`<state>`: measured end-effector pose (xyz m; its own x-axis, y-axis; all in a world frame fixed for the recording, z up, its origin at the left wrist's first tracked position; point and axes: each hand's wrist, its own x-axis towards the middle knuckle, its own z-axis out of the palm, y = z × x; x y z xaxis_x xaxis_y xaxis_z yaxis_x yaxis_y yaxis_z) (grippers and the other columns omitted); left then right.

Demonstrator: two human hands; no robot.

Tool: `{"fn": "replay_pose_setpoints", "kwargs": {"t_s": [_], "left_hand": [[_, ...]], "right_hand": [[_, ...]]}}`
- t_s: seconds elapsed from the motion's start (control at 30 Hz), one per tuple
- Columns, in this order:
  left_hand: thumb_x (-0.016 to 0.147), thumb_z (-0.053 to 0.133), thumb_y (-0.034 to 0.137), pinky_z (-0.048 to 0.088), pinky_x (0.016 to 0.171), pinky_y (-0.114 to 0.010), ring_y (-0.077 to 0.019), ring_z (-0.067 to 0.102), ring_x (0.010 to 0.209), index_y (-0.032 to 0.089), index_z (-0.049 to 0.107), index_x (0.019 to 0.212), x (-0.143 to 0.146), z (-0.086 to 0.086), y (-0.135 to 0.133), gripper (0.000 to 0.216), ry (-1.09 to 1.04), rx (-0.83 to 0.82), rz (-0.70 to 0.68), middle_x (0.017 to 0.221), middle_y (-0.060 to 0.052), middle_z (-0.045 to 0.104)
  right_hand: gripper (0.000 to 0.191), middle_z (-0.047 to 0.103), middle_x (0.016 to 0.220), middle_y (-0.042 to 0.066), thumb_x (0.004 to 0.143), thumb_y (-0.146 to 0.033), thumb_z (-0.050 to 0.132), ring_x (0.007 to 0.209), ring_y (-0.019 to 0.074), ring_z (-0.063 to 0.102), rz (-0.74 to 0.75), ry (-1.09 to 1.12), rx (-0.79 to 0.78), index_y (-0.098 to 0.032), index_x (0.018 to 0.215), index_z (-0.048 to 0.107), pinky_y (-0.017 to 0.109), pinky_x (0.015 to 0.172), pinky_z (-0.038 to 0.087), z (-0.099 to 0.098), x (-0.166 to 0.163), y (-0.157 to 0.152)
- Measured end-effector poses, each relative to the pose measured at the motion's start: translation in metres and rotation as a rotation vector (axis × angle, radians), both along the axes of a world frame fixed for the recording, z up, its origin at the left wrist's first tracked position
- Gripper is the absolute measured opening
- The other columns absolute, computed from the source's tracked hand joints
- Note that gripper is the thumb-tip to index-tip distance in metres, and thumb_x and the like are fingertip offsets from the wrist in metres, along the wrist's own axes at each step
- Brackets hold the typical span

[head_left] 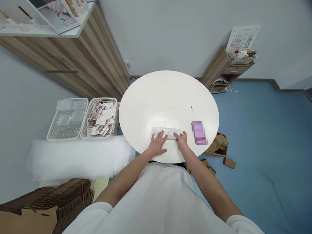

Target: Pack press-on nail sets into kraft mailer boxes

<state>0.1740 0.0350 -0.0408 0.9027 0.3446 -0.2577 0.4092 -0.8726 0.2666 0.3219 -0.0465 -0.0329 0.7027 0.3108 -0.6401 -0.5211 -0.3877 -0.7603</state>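
Note:
A round white table [168, 97] stands in front of me. Near its front edge lies a white foam wrap [165, 131] folded into a strip. My left hand [158, 143] lies flat on the strip's left end with fingers spread. My right hand [181, 140] rests on the strip's right end, fingers partly curled on its edge. A small purple box [199, 132] lies on the table to the right of my right hand, untouched.
Left of the table stand two white baskets, one [67, 118] with clear plastic trays, one [101, 117] with small packets. White foam sheets [78, 157] lie below them, flattened cartons [48, 201] at bottom left. Cardboard scraps [219, 146] litter the blue floor. Wooden cabinets stand behind.

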Motion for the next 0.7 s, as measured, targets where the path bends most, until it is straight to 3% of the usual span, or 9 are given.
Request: {"fn": "replay_pose_setpoints", "kwargs": {"t_s": [0.1,0.2,0.27,0.43,0.57,0.7], "left_hand": [[0.066,0.054,0.053,0.004,0.099,-0.056,-0.0318,0.002,0.131,0.024,0.01,0.137,-0.002,0.002,0.0,0.088,0.0,-0.003,-0.017,0.145,-0.011,0.001],[0.064,0.055,0.055,0.004,0.099,-0.056,-0.0317,0.0,0.131,0.024,0.011,0.137,-0.008,0.004,0.0,0.091,-0.011,-0.002,-0.066,0.145,-0.011,0.001],[0.063,0.056,0.056,0.003,0.099,-0.055,-0.032,-0.003,0.131,0.024,0.012,0.137,-0.011,0.006,-0.003,0.092,-0.035,0.014,-0.094,0.145,-0.011,0.001],[0.062,0.055,0.059,0.001,0.101,-0.052,-0.0324,-0.004,0.131,0.023,0.014,0.137,-0.006,0.007,-0.02,0.093,-0.082,0.029,-0.109,0.146,-0.01,0.001],[0.064,0.056,0.056,0.005,0.099,-0.054,-0.0326,0.007,0.131,0.024,0.02,0.135,0.003,0.006,-0.027,0.086,-0.056,-0.034,-0.057,0.144,-0.012,0.012],[0.065,0.057,0.052,0.011,0.099,-0.053,-0.032,0.012,0.129,0.024,0.026,0.132,0.006,0.005,-0.025,0.08,-0.087,-0.134,-0.006,0.142,-0.013,0.018]], "right_hand": [[0.078,0.046,0.123,0.013,0.056,-0.037,0.07,0.096,0.02,0.056,0.142,0.069,0.061,-0.022,0.123,0.034,0.029,0.072,0.048,0.005,0.008,0.0],[0.049,0.06,0.102,0.009,0.057,-0.034,0.068,0.081,0.0181,0.059,0.259,0.109,0.116,-0.018,0.101,0.053,0.028,0.066,0.047,0.006,0.011,-0.004],[0.035,0.063,0.089,0.006,0.058,-0.033,0.066,0.073,0.0167,0.059,0.278,0.075,0.09,-0.017,0.087,0.057,0.027,0.063,0.046,0.004,0.012,-0.01],[0.025,0.058,0.067,-0.001,0.057,-0.034,0.062,0.059,0.0116,0.051,0.217,-0.045,0.005,-0.017,0.075,0.058,0.022,0.051,0.038,-0.004,0.011,-0.022],[0.023,0.051,0.061,-0.004,0.059,-0.035,0.06,0.049,0.0079,0.044,0.193,-0.028,0.04,-0.018,0.074,0.055,0.02,0.043,0.032,0.001,0.014,-0.02],[0.019,0.047,0.057,-0.005,0.061,-0.034,0.06,0.045,0.0064,0.042,0.212,0.021,0.1,-0.018,0.07,0.052,0.021,0.043,0.035,0.01,0.012,-0.011]]}}
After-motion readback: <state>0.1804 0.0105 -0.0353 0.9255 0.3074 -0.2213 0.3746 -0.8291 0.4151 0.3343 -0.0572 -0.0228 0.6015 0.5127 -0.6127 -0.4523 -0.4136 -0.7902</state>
